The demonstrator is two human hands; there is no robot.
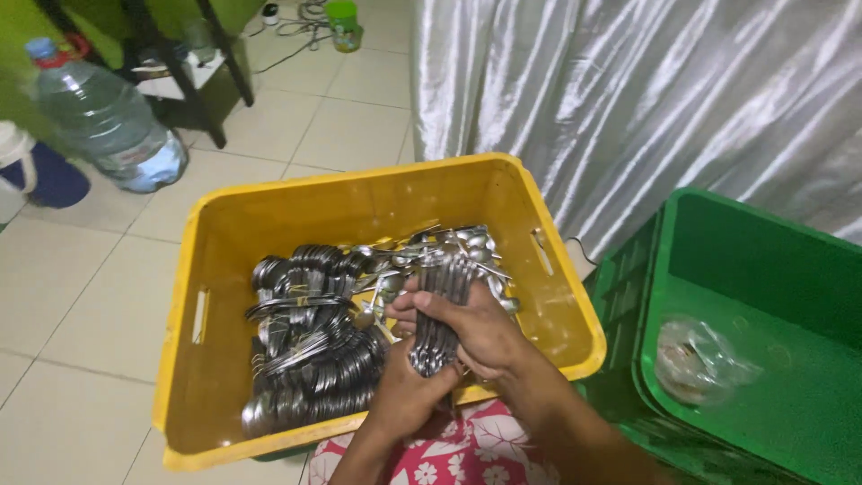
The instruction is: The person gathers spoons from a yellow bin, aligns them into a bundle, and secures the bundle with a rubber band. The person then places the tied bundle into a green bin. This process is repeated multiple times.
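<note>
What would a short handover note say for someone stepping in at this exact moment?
Hands: the left hand cups the bowl end of a bundle of spoons from below; the right hand wraps around the bundle from above, fingers closed over the handles.
Things: the bundle is held over the yellow crate, which holds many more spoons, banded in dark stacks at the left and loose at the back. The green crate at the right holds only a crumpled clear plastic bag.
Done: one bundle gathered in hand.
Left: no spoons are in the green crate; the bulk stays in the yellow one.
</note>
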